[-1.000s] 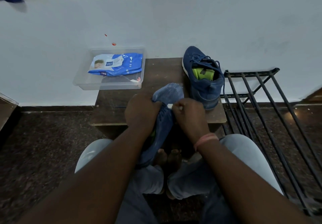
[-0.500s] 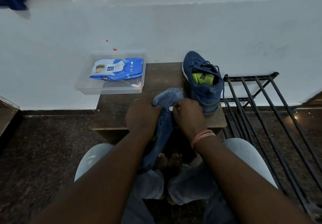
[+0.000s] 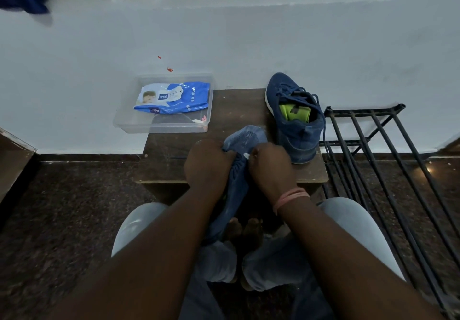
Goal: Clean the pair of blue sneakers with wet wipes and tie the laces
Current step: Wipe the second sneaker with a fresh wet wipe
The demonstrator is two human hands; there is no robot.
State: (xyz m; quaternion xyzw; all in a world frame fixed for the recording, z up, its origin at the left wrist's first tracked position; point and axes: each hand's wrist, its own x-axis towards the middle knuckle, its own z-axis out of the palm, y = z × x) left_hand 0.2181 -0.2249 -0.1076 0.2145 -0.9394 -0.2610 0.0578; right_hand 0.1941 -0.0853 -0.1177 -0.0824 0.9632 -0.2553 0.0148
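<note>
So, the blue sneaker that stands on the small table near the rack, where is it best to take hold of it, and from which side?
Grip the sneaker by its heel collar, coming from above on the near side. It rests on its sole on the table with the heel towards the person and the opening facing up, so fingers can probably hook inside the rim. The loose laces hang by the rack; avoid that side.

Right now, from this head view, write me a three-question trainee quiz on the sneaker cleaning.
1. True or false: the sneaker on the table has its laces tied in a bow.
2. Where is the wipes pack? A) in the clear tray B) on the metal rack C) on the floor
3. Fill in: the left hand grips the ____.

Key: 1 false; 2 A; 3 held sneaker, while the right hand pinches a white wipe against it.
</note>
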